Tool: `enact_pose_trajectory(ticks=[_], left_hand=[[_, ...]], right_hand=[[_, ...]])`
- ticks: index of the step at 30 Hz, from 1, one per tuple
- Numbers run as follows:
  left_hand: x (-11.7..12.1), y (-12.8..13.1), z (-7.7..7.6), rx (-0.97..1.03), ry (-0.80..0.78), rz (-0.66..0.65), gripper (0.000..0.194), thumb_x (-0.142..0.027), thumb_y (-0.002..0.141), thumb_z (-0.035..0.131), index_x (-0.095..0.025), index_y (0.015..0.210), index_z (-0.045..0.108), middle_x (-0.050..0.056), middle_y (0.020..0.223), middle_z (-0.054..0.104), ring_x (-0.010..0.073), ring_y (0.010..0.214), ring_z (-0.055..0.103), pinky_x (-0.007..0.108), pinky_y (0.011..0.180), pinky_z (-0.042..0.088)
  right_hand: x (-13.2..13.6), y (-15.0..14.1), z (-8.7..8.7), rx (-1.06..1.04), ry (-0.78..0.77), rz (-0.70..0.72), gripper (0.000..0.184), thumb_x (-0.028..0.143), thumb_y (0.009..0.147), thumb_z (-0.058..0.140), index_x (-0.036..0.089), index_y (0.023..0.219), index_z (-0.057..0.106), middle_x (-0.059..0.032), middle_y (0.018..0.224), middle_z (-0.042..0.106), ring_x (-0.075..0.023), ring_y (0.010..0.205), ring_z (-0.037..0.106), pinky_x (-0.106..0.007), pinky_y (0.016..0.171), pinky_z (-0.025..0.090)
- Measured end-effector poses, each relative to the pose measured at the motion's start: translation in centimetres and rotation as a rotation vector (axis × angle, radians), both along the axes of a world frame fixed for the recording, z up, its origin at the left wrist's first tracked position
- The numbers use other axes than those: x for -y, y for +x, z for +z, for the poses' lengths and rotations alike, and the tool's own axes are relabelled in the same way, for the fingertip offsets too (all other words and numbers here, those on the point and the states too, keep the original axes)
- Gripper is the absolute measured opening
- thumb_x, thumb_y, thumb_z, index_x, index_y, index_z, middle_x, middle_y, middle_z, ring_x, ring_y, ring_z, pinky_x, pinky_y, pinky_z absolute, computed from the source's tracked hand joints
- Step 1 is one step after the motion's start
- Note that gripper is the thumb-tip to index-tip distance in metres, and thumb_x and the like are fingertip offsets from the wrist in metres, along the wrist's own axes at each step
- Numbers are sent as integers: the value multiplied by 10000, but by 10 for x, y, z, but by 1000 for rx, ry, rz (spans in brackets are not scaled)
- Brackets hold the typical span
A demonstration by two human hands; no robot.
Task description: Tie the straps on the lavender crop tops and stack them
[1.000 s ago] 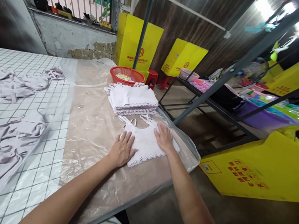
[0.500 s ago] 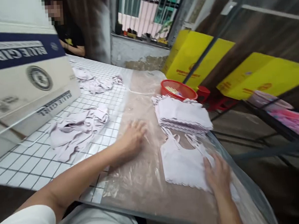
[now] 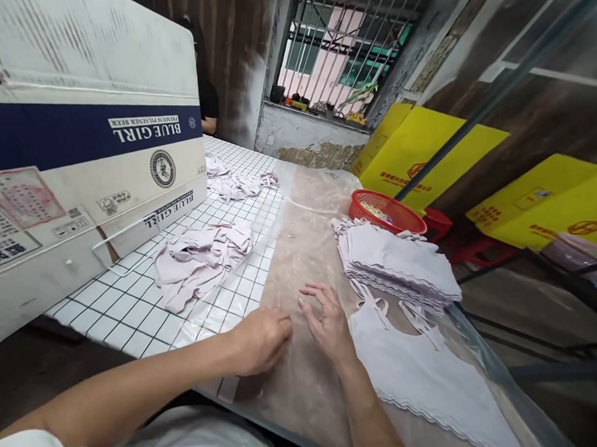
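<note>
At the left end of the table, as I face it from the worker's side, a printed carton point(image 3: 89, 141) stands with its lettering inverted; I cannot tell what supports it. Right of it, on the gridded cloth point(image 3: 133, 309), lies a loose heap of pale garments point(image 3: 200, 258). The heap is crumpled and within short reach, presumably for easy pick-up. Beyond the carton's edge, a co-worker's dark sleeve point(image 3: 209, 101) is partly visible, and a second heap point(image 3: 239, 183) lies farther back.

Next is the left hand point(image 3: 264, 339), fingers curled together over the clear plastic sheet point(image 3: 304, 243). Its fingertips are hidden; whether anything is gripped cannot be told. Just beside it, the right hand point(image 3: 328, 315) is raised, thumb and fingers apart, with nothing visible between them.

Right of the right wrist, a strapped garment point(image 3: 426, 363) lies flat, straps pointing away from the worker and scalloped hem toward the near side, in more than one layer. Behind it, a neat stack point(image 3: 395, 252) has its scalloped edges aligned, probably to keep the pieces even. A red basket point(image 3: 388, 219) stands just behind the stack, apparently clear of the working area.
</note>
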State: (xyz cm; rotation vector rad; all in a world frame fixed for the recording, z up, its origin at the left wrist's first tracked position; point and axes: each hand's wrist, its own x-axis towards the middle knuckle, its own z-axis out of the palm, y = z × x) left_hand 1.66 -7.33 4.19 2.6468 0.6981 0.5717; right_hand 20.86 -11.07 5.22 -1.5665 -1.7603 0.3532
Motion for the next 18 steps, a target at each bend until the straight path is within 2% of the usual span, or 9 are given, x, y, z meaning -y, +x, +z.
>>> enact_pose_trajectory(ticks=[2,4,5,8,11,13,14,16,18], left_hand=[[-7,-2,4,-19,14,119,185,-105,838,493,-173,939,632,83,961,678,192,859,620,302,768,501],[-38,-14,9,-143,-60,549,291,-40,848,436,-181,1007,636,90,982,681,205,943,623,332,838,499],[-58,-22,12,-164,-73,644,303,-24,843,433,-157,1025,637,120,993,681,232,992,619,369,867,492],[-105,-46,24,-195,-104,763,213,-28,812,501,-116,936,650,173,979,686,300,1049,617,416,886,481],[-110,-52,42,-166,-100,801,175,-116,897,467,-125,957,631,164,982,686,292,1011,636,386,850,485],[-87,-44,56,-54,-80,751,217,-191,965,395,-142,1040,592,131,967,680,251,926,645,353,794,489],[-70,-37,62,31,-70,669,222,-214,980,375,-152,1062,572,110,944,676,229,871,642,333,759,488],[-30,-20,68,177,-60,369,177,-197,963,392,-164,1026,555,83,906,665,194,788,621,296,699,479],[7,-5,65,170,-84,44,135,-167,921,451,-166,1010,552,87,943,663,189,805,617,284,699,481]], right_hand=[[-7,-10,-1,-51,-17,26,216,384,914,543,243,995,684,-124,1134,635,-287,1113,581,-375,693,552],[-10,-17,-6,-77,-13,44,215,366,905,542,228,975,691,-120,1095,645,-269,1083,599,-371,738,556],[-11,-20,-9,-87,-14,50,218,361,902,541,219,964,694,-119,1076,649,-260,1062,609,-370,756,557],[-10,-23,-17,-103,-33,66,227,353,900,533,208,937,704,-111,1037,664,-240,1006,636,-361,767,560],[-9,-17,-19,-125,-31,61,240,382,897,542,215,913,714,-110,1037,680,-241,1006,644,-351,752,561],[-11,-9,-18,-156,-14,26,266,425,892,557,214,908,719,-110,1034,689,-246,1008,647,-367,788,556],[-12,-3,-17,-178,-9,-1,285,448,888,564,210,912,719,-109,1031,693,-247,1007,648,-377,814,551],[-15,8,-17,-235,-10,-70,333,495,876,575,200,933,716,-108,1020,700,-245,987,653,-387,836,543],[-15,19,-17,-293,-31,-140,388,543,850,594,185,949,707,-109,994,708,-240,941,661,-382,817,545]])
